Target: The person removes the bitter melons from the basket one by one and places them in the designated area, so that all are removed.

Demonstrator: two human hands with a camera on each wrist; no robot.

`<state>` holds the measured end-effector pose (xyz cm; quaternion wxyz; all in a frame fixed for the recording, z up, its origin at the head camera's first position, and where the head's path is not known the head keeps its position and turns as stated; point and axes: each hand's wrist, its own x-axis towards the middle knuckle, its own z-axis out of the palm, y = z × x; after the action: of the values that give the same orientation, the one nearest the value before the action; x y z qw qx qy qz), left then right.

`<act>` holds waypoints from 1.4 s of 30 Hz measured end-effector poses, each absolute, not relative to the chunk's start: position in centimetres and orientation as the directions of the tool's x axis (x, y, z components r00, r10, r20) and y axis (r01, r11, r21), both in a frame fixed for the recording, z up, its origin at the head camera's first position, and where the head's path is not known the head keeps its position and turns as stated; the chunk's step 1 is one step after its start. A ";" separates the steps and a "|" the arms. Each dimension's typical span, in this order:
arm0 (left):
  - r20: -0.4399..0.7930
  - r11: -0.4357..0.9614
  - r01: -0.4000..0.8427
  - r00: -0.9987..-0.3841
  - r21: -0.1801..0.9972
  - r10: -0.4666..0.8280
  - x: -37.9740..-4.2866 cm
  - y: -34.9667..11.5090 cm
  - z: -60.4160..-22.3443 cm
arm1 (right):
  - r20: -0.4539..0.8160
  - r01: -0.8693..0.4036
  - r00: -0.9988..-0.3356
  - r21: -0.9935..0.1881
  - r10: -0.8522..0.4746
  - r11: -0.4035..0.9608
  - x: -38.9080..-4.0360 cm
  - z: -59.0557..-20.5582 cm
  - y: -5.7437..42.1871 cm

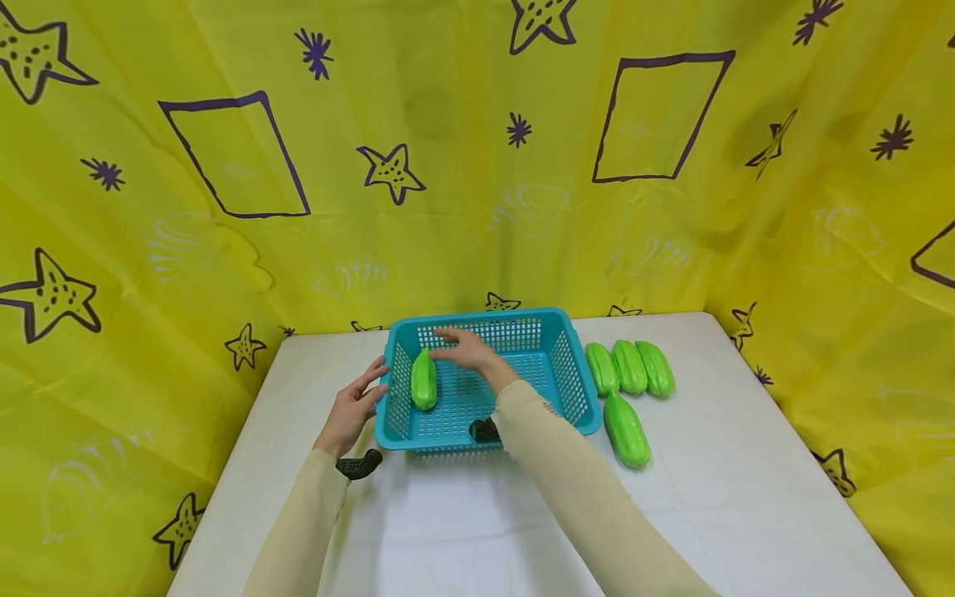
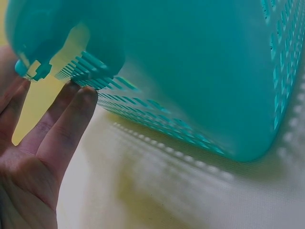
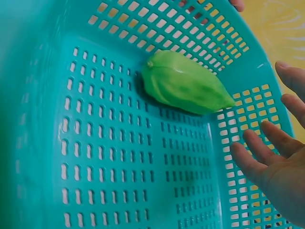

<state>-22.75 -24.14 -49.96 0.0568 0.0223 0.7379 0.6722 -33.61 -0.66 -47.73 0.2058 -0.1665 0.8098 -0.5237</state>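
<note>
A turquoise plastic basket [image 1: 587, 419] stands on the white table. Inside, along its left wall, lies a light green gourd-like vegetable [image 1: 424, 383] with a pointed tip. My right hand [image 1: 470, 350] hovers over the basket by that tip, its fingers spread and holding nothing. In the right wrist view the vegetable [image 3: 183, 83] rests on the slotted floor, apart from the fingertips [image 3: 248, 136]. My left hand [image 1: 355, 410] is at the basket's left side, fingers extended. The left wrist view shows its fingertips [image 2: 88, 93] against the outside of the perforated wall.
Several similar green vegetables lie right of the basket: a row of three [image 1: 631, 367] and another [image 1: 627, 431] in front, pointing toward them. A yellow patterned curtain [image 1: 448, 249] encloses the table [image 1: 448, 531] at the back and sides.
</note>
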 end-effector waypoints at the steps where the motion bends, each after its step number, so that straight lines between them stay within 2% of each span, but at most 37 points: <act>1: -0.056 0.095 -0.045 -0.993 0.994 0.108 -22.7 -24.1 -49.9 | -0.165 -0.050 -0.858 -0.916 -0.487 0.399 -33.6 -47.8 -0.8; 10: -0.069 0.094 -0.060 -0.992 0.994 0.102 -22.7 -24.1 -49.8 | -0.222 0.015 -0.843 -0.920 -0.490 0.391 -33.3 -48.2 -1.5; 20: -0.071 0.091 -0.062 -0.992 0.994 0.100 -22.8 -24.2 -49.8 | -0.273 0.014 -0.804 -0.897 -0.529 0.442 -33.1 -48.7 -2.5; 26: -0.073 0.096 -0.063 -0.992 0.993 0.105 -22.9 -24.3 -50.0 | -0.339 0.092 -0.782 -0.893 -0.523 0.441 -32.9 -48.9 -2.7; 42: -0.067 0.097 -0.056 -0.992 0.994 0.111 -22.9 -24.3 -50.1 | -0.443 0.168 -0.681 -0.870 -0.583 0.464 -32.8 -49.2 -3.2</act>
<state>-22.93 -24.33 -50.06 0.0624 0.0188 0.7380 0.6716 -32.75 -3.21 -49.22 0.3757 -0.1349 0.7686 -0.4999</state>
